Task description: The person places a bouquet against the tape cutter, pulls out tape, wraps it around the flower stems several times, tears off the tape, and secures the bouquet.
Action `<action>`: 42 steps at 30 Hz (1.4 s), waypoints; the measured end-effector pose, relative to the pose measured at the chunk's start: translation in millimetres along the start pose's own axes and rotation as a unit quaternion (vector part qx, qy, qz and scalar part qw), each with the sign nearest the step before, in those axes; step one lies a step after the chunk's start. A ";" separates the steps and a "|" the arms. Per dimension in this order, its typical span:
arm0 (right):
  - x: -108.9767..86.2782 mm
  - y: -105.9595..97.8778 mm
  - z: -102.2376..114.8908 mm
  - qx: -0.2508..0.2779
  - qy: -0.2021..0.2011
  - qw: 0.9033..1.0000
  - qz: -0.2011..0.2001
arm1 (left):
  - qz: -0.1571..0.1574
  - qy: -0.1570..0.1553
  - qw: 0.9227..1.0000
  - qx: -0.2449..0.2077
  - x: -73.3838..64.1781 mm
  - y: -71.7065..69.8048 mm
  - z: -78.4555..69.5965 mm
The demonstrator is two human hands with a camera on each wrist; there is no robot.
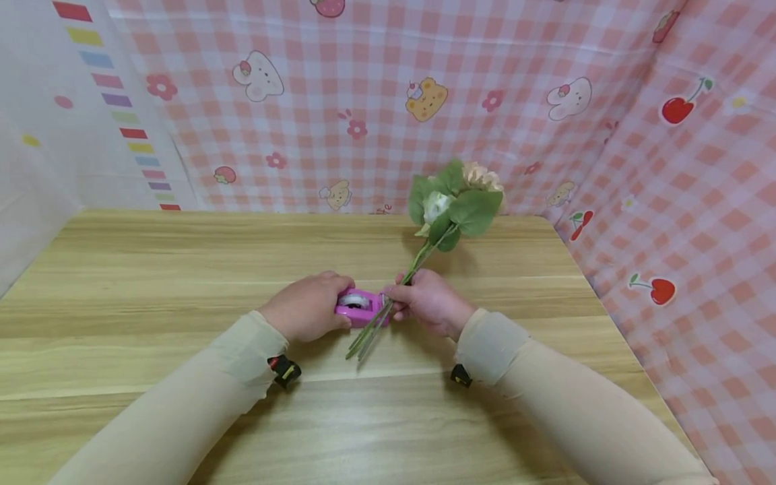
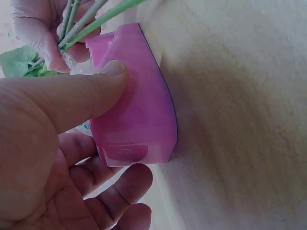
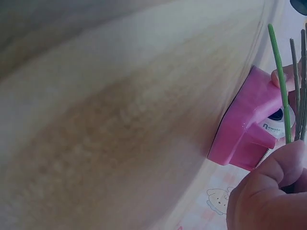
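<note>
A pink tape dispenser (image 1: 364,314) stands on the wooden table, a roll of clear tape (image 1: 354,301) inside it. My left hand (image 1: 310,306) grips it from the left, the thumb (image 2: 103,88) flat along its near side in the left wrist view. My right hand (image 1: 433,303) pinches the stems (image 1: 418,261) of a bunch of artificial flowers (image 1: 456,202) at the dispenser's right end. The stem ends slant down across the front of the dispenser. Close to the dispenser's toothed cutter (image 3: 263,157) are the right thumb and stems. A bit of clear tape (image 2: 68,60) shows at the stems.
The wooden table (image 1: 182,259) reaches back to a pink checked cloth (image 1: 364,87) hung behind it. Another checked cloth (image 1: 697,222) borders the right side, and a white cloth (image 1: 36,141) hangs at the left. The flower heads lean toward the back cloth.
</note>
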State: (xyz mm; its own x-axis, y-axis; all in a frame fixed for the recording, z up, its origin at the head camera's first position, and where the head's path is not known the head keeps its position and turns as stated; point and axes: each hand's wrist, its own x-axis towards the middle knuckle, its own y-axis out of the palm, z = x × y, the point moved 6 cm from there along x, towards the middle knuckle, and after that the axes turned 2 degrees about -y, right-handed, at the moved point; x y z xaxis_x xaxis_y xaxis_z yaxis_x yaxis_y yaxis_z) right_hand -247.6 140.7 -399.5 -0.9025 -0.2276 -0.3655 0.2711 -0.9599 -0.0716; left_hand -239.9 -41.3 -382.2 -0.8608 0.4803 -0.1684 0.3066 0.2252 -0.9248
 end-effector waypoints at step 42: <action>-2.6 1.0 4.0 0.082 -0.005 0.996 -0.024 | -0.001 0.001 1.000 0.007 -0.6 0.1 -1.4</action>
State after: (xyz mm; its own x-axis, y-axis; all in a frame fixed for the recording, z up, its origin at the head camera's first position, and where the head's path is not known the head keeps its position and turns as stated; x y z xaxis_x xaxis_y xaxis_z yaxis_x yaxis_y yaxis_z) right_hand -246.3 139.7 -395.0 -0.9162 -0.1825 -0.3566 0.1711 -0.9832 0.0636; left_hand -238.8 -40.4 -381.7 -0.8609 0.4810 -0.1660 0.2990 0.2143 -0.9299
